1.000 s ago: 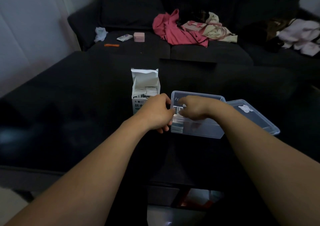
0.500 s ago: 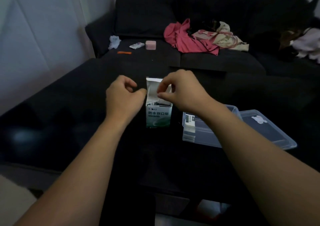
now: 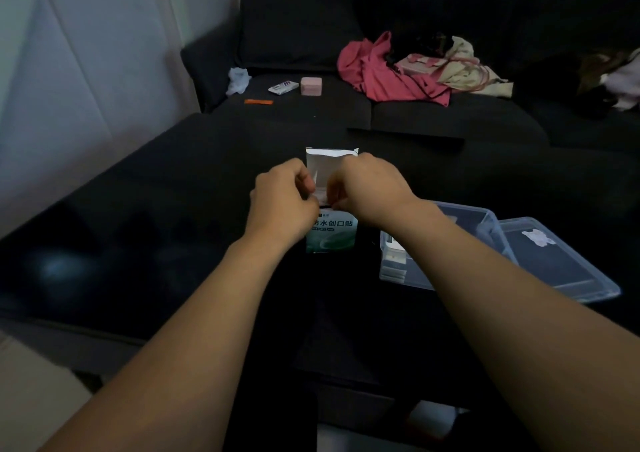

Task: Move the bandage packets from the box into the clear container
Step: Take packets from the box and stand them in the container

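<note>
Box: your box (image 3: 330,235) stands upright on the bench (image 3: 138,243), at its middle, flap raised on the far side.
Hands: your left hand (image 3: 282,198) is at the box's left top edge, your right hand (image 3: 367,188) at its right; both meet over the opening.
Container: the container (image 3: 491,223) sits on the bench just right of the box, partly behind your right forearm.
Packets: packets (image 3: 393,261) lie inside the container, at its near-left end.
Lid: the lid (image 3: 554,261) lies right of the container, touching it.
Sofa: the sofa (image 3: 433,119) stands beyond the bench's far edge, with clothes (image 3: 381,73) on its seat.
</note>
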Available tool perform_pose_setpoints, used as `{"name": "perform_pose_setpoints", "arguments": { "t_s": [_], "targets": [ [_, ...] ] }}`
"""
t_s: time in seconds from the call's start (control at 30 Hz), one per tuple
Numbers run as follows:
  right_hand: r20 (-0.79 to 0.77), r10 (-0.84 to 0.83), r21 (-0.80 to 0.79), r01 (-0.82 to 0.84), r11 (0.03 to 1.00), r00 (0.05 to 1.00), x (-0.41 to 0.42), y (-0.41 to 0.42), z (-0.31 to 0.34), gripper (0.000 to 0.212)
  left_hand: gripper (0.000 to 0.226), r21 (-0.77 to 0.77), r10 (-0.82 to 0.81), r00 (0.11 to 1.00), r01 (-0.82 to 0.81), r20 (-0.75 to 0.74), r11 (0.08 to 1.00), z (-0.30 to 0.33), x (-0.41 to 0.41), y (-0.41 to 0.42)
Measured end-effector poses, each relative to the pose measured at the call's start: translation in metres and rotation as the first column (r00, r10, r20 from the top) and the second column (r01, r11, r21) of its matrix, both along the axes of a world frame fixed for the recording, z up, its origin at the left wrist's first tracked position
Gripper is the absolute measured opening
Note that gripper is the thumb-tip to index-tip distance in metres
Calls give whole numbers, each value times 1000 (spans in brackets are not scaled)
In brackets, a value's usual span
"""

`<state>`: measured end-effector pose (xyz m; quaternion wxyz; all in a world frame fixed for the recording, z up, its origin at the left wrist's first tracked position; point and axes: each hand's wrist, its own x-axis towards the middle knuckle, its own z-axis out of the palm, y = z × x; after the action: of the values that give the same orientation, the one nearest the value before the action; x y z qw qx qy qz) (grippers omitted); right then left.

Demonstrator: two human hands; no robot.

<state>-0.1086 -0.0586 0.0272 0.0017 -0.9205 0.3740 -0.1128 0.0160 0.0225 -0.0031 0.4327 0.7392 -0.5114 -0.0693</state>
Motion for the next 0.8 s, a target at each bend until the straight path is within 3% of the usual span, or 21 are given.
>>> {"name": "perform_pose_setpoints", "arguments": {
  "t_s": [0.23,0.43,0.57,0.67,0.8],
  "targets": [
    [49,9,12,-10,1000,999,-1,-1,-7,3,31,17,47,997,-46,-57,999,1,0,2],
    [73,2,-14,-1,1000,997,-12,-4,3,5,17,-7,11,1000,-11,-11,1000,4,0,1],
    [93,20,-41,-16,999,995,-19,-1,13,8,32,-36,-89,996,89,-11,995,4,-1,0],
    [214,56,-3,-57,998,975,-26,0,23,5,41,-42,-136,990,138,44,990,3,-2,-3],
    [455,86,34,-114,993,887,-36,2,32,5,29,-101,-128,989,135,72,986,1,-1,-8]
  ]
}}
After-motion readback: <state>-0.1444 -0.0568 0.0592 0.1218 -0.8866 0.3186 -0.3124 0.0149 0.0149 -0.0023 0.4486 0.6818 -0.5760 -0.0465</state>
